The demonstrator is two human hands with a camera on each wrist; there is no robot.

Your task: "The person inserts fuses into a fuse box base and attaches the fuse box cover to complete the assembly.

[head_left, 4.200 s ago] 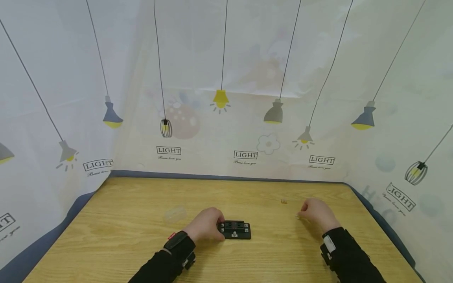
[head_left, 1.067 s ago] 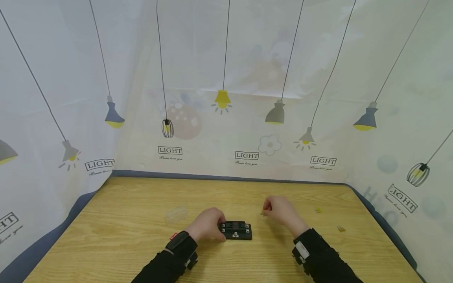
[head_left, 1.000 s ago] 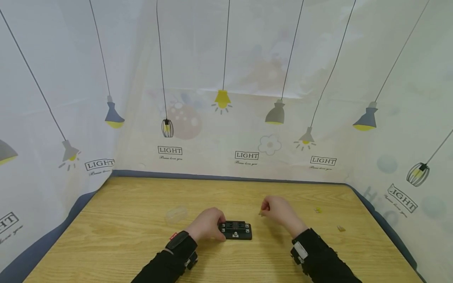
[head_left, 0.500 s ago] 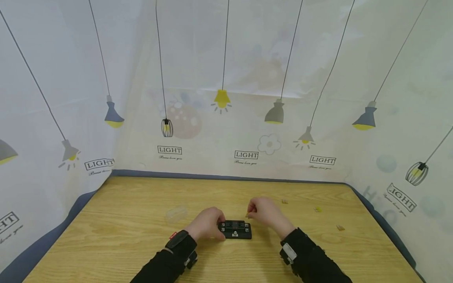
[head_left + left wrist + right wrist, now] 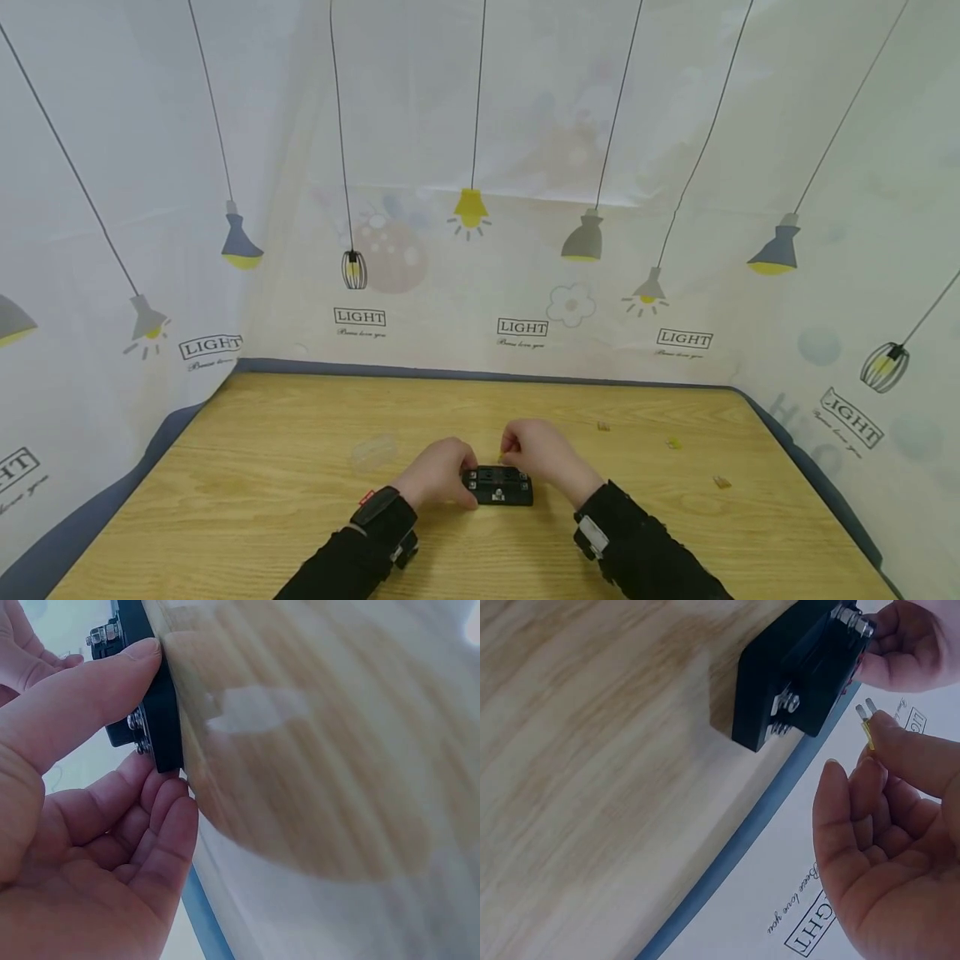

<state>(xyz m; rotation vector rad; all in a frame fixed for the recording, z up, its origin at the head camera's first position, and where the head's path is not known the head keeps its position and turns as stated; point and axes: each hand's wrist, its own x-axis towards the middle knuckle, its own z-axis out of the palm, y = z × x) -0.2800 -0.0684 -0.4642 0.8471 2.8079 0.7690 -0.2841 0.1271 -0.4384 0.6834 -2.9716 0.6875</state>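
My left hand (image 5: 435,475) grips the left end of a black fuse block (image 5: 512,497) lying on the table; in the left wrist view the thumb (image 5: 90,697) lies along one edge and the fingertips sit at the end. Metal screw terminals stand on the block. Just above its far side, my right hand (image 5: 546,454) pinches a small yellow blade fuse (image 5: 868,735) between thumb and fingers. Its two metal prongs point out toward the block (image 5: 780,682) in the right wrist view, with a gap between them. The fuse is mostly hidden in the head view.
Right of the block lie small fuses: an orange-brown one (image 5: 603,427), a yellow one (image 5: 674,443) and a tan one (image 5: 722,482). A clear plastic piece (image 5: 373,452) lies left of the left hand. A printed curtain (image 5: 420,333) surrounds the wooden table (image 5: 300,533).
My right hand has moved left with the fuse, from the right of the table to above the block. The orange-brown fuse behind it has come back into view. My left hand stays on the block.
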